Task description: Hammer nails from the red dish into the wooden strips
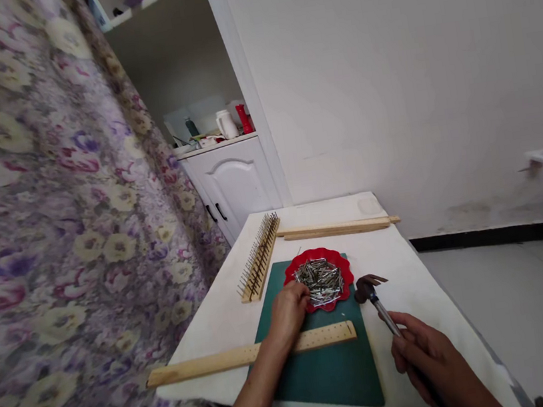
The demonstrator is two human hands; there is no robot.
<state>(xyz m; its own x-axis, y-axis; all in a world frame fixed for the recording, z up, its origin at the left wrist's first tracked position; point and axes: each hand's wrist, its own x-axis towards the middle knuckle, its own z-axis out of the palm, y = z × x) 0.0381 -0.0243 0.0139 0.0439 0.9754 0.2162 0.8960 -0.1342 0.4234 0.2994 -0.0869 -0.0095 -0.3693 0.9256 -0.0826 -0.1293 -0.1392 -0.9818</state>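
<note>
Currently, the left hand [290, 310] is at the near left edge of a red, scalloped dish [346, 268] heaped with loose nails [318, 279]. Its fingers are curled in close together by the nails, but whether they pinch 1 of them I cannot tell. The right hand [426, 351] is closed around the handle of a hammer [386, 316] — the dark claw head is up, just beside the dish's right side, with the claw turned to the right. The dish sits on the far part of a green mat [327, 384], which lies on the white-covered table [213, 326]. Nearer the person, a pale wooden strip [203, 366] lies crosswise, its right part over the mat and its left end reaching past the mat toward the table's left edge. The left forearm passes over this strip, and small dots run in rows along its right part. Beyond the mat to the left, nail-studded wood [259, 259] lies at a slant, with many nails standing up in rows. At least 2 more wooden strips [335, 227] lie side by side across the table's far part. Past the table stands a white cabinet [232, 176] — a floral curtain [52, 227] hangs at left.
</note>
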